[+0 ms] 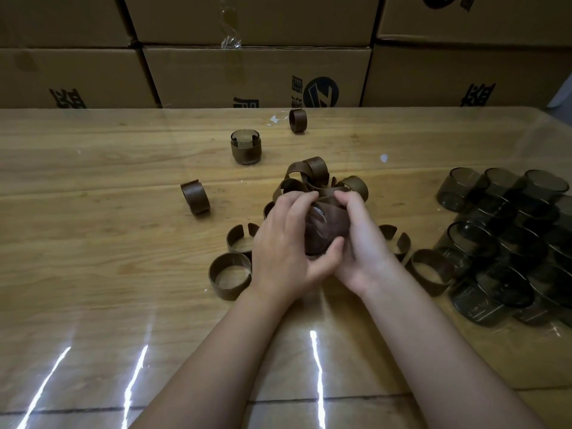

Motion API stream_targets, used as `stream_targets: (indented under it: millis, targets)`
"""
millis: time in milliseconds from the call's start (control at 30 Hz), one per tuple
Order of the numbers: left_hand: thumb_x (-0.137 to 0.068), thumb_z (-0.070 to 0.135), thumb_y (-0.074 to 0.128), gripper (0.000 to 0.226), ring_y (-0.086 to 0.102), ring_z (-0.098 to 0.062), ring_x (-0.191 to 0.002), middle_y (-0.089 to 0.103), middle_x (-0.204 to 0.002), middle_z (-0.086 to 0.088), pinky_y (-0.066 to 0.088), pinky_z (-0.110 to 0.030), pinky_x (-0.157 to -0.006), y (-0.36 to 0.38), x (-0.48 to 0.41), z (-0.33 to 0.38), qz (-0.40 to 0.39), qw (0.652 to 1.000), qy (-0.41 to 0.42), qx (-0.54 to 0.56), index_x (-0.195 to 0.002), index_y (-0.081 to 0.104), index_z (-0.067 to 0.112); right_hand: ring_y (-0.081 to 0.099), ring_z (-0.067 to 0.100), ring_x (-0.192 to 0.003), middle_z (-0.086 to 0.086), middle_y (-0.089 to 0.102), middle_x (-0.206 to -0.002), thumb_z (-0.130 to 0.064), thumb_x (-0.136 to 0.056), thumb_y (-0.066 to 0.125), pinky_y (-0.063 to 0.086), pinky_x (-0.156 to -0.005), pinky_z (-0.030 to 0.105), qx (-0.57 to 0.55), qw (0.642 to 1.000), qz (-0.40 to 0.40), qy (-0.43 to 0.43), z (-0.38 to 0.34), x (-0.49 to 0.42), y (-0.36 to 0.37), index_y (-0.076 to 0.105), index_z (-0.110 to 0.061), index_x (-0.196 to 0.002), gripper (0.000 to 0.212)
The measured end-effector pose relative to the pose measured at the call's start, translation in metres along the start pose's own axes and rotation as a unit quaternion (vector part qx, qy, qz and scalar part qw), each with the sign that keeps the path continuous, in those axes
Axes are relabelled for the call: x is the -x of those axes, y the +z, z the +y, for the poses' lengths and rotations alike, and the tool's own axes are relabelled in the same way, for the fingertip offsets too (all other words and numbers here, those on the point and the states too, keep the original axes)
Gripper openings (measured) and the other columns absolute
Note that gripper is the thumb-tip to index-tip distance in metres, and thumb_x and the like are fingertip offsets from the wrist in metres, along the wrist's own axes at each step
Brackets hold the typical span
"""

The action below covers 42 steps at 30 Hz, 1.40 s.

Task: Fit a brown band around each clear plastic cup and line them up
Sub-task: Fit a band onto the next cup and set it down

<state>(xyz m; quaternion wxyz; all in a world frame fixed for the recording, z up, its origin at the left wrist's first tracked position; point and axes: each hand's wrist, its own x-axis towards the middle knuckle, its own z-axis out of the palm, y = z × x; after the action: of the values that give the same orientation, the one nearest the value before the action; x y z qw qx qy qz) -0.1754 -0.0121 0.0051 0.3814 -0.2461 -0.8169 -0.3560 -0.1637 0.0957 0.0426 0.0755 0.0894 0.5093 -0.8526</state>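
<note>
Fingers (297, 202) of both hands curled tight round one clear smoky plastic cup (320, 219), with dark brown split band (339, 227) on it.
Left hand (284, 243) grips cup's left side; right hand (362, 243) grips right side.
Cup sits between palms, on near side of heap of loose brown bands (312, 178).
Cup axis masked by fingers: cannot tell.
Likely step: seating band.
Finished banded cup (246, 147) stands upright beyond heap, leftward, so left hand is nearer for lining up.
Bare smoky cups (501, 236) stacked right of heap.
</note>
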Motion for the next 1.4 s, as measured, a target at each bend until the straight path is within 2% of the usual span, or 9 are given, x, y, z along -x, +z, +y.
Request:
stream_targets:
  millis: [100, 200, 433, 567, 667, 933, 1033, 1233, 1400]
  targets:
    - [-0.078, 0.042, 0.043, 0.044, 0.054, -0.014, -0.098, 0.051, -0.113, 0.002, 0.047, -0.025, -0.073, 0.002, -0.004, 0.018, -0.001, 0.98, -0.147, 0.137, -0.12, 0.044, 0.027, 0.068, 0.009, -0.098, 0.0, 0.073, -0.103, -0.047, -0.099, 0.038, 0.053, -0.083, 0.026, 0.163, 0.976, 0.056, -0.131, 0.004, 0.0, 0.005, 0.072, -0.023, -0.106, 0.042]
    - [-0.074, 0.051, 0.047, 0.028, 0.061, -0.015, -0.098, 0.061, -0.105, 0.011, 0.054, -0.041, -0.082, 0.001, -0.016, 0.029, 0.036, 0.859, -0.347, 0.376, -0.1, 0.05, 0.044, 0.052, -0.002, -0.12, -0.01, 0.057, -0.134, -0.054, -0.094, 0.033, 0.049, -0.094, 0.021, 0.283, 0.923, 0.036, -0.258, 0.012, 0.002, 0.008, 0.049, -0.028, -0.137, 0.052]
    - [-0.088, 0.042, 0.05, 0.033, 0.072, -0.015, -0.088, 0.075, -0.094, -0.004, 0.055, -0.025, -0.065, -0.005, -0.019, 0.014, 0.076, 0.657, -0.49, 0.567, -0.091, 0.076, 0.022, 0.014, 0.011, -0.148, -0.004, 0.023, -0.156, -0.026, -0.101, 0.03, 0.013, -0.121, 0.036, 0.508, 0.723, -0.035, -0.466, 0.021, -0.002, 0.008, 0.03, -0.014, -0.147, 0.048]
    - [-0.098, 0.04, 0.042, 0.052, 0.074, -0.016, -0.078, 0.075, -0.081, -0.007, 0.056, -0.024, -0.058, -0.011, -0.022, 0.005, 0.103, 0.545, -0.532, 0.64, -0.07, 0.08, 0.017, 0.023, 0.019, -0.146, 0.004, 0.03, -0.154, -0.018, -0.099, 0.037, 0.015, -0.12, 0.049, 0.591, 0.591, -0.112, -0.538, 0.016, -0.004, 0.005, 0.039, -0.009, -0.143, 0.045]
    - [-0.096, 0.04, 0.045, 0.052, 0.074, -0.019, -0.074, 0.074, -0.079, -0.008, 0.059, -0.028, -0.058, -0.013, -0.027, -0.001, 0.128, 0.477, -0.548, 0.675, -0.07, 0.078, 0.011, 0.028, 0.023, -0.145, 0.007, 0.038, -0.15, -0.018, -0.098, 0.045, 0.023, -0.117, 0.047, 0.602, 0.544, -0.145, -0.566, 0.01, -0.003, -0.004, 0.049, -0.007, -0.138, 0.041]
    - [-0.097, 0.036, 0.037, 0.047, 0.068, -0.027, -0.066, 0.071, -0.085, -0.016, 0.052, -0.021, -0.047, -0.005, -0.06, 0.006, 0.107, 0.431, -0.543, 0.713, -0.089, 0.07, 0.003, 0.023, 0.004, -0.144, -0.012, 0.027, -0.156, -0.041, -0.096, 0.034, 0.026, -0.118, 0.034, 0.498, 0.774, -0.057, -0.385, -0.004, -0.009, -0.009, 0.018, -0.038, -0.146, 0.052]
    - [-0.095, 0.036, 0.042, 0.048, 0.072, -0.026, -0.074, 0.073, -0.085, -0.013, 0.059, -0.032, -0.07, 0.003, -0.069, 0.007, 0.144, 0.455, -0.54, 0.693, -0.079, 0.076, 0.007, 0.024, 0.003, -0.143, -0.009, 0.03, -0.156, -0.05, -0.095, 0.03, 0.023, -0.116, 0.021, 0.499, 0.778, -0.03, -0.381, -0.01, -0.019, 0.002, 0.019, -0.035, -0.149, 0.057]
    - [-0.098, 0.038, 0.043, 0.048, 0.074, -0.024, -0.074, 0.075, -0.082, -0.01, 0.06, -0.035, -0.07, 0.013, -0.068, 0.002, 0.178, 0.439, -0.579, 0.663, -0.077, 0.078, 0.011, 0.049, 0.005, -0.123, -0.01, 0.054, -0.132, -0.051, -0.095, 0.036, 0.043, -0.1, 0.022, 0.508, 0.811, -0.036, -0.287, -0.027, -0.048, 0.022, 0.041, -0.032, -0.14, 0.049]
    - [-0.094, 0.033, 0.053, 0.038, 0.071, -0.03, -0.097, 0.071, -0.106, -0.02, 0.059, -0.037, -0.079, 0.007, -0.074, -0.008, 0.189, 0.387, -0.549, 0.716, -0.118, 0.06, 0.004, 0.058, -0.009, -0.091, -0.024, 0.062, -0.098, -0.048, -0.097, 0.041, 0.044, -0.073, 0.013, 0.485, 0.857, -0.109, -0.134, -0.062, -0.094, 0.029, 0.055, -0.04, -0.117, 0.026]
